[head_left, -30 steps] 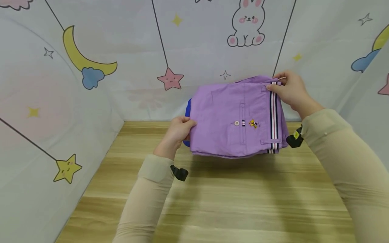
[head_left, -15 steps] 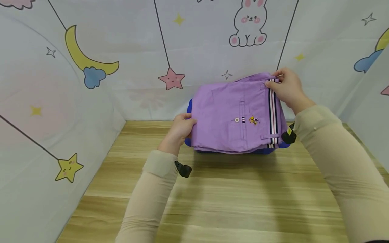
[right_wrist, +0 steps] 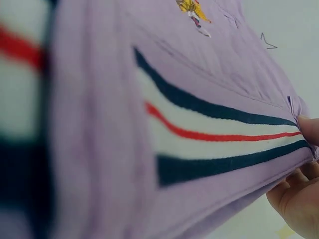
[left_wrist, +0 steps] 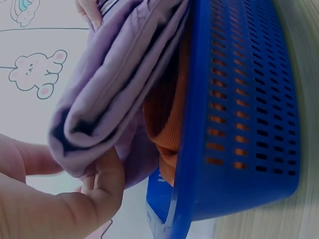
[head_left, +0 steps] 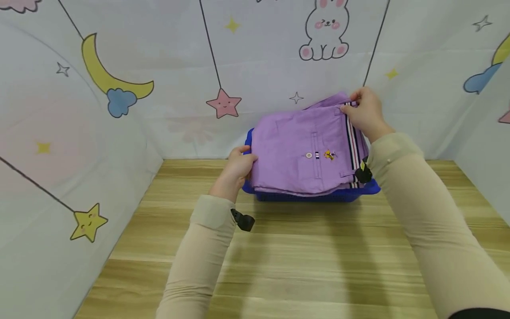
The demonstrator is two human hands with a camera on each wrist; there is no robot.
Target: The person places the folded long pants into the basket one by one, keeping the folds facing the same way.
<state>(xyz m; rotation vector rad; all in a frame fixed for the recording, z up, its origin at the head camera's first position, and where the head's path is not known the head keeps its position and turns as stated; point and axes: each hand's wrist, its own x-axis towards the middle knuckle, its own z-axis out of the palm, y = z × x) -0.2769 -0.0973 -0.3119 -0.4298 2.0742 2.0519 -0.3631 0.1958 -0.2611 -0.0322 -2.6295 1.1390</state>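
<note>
A folded pair of purple trousers (head_left: 287,146), with a striped waistband, belt loops, a buttoned pocket and a small embroidered figure, lies over the opening of a blue plastic basket (head_left: 307,196). My left hand (head_left: 238,167) grips the folded left end; in the left wrist view its thumb and fingers pinch the thick layers beside the basket's rim. At the far right corner, my right hand (head_left: 367,114) pinches the waistband, thumb on top and fingers beneath. Inside the basket, under the trousers, is an orange ribbed garment (left_wrist: 167,119), mostly hidden in the head view.
The basket stands on a wood-grain tabletop (head_left: 295,266), close to a white backdrop cloth (head_left: 175,66) printed with stars, a moon and a rabbit. More of the cloth rises at both sides. Black wrist cameras sit at both cuffs.
The trousers have come down and slightly back over the basket, their waistband end shifting left with my right hand. More of the basket's front and right rim shows now. Both hands keep their hold.
</note>
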